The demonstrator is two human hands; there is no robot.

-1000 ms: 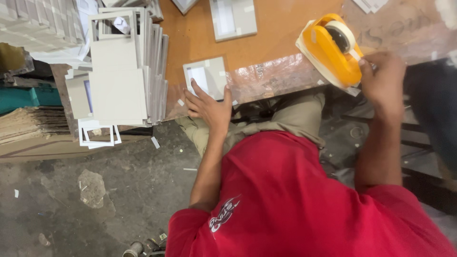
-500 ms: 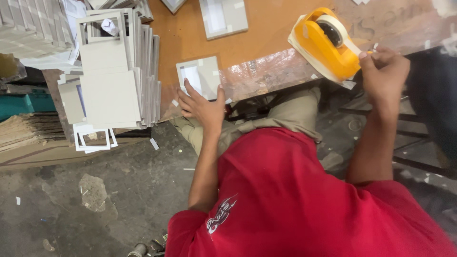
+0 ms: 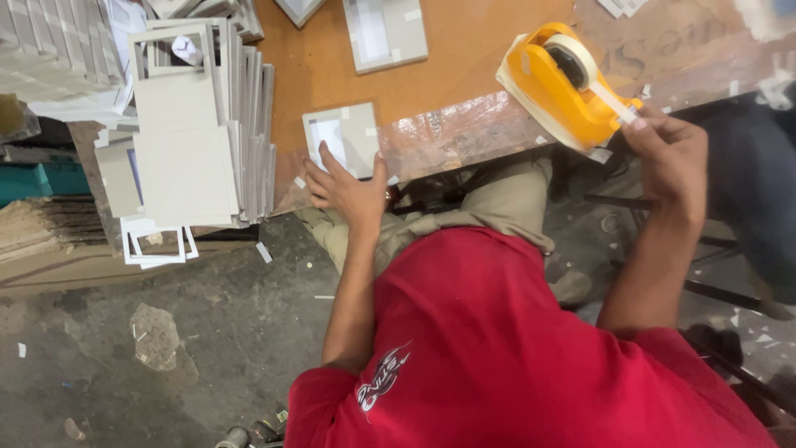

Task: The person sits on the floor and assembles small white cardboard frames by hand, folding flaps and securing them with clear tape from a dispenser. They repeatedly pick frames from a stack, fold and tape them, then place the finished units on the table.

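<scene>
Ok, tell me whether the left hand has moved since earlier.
No. The left hand still presses the small grey frame at the table edge.

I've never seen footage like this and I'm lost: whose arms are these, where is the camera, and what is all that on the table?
There is no machine here. A person wears a camera on the head, so the one picture looks down over their red shirt at their own two bare hands. The left hand presses flat on a small grey frame at the edge of the brown table. The right hand pinches the end of a tape strip pulled from a yellow tape dispenser. Another frame lies further back, and a tall stack of grey frames stands to the left. Below is a dusty floor.
</scene>
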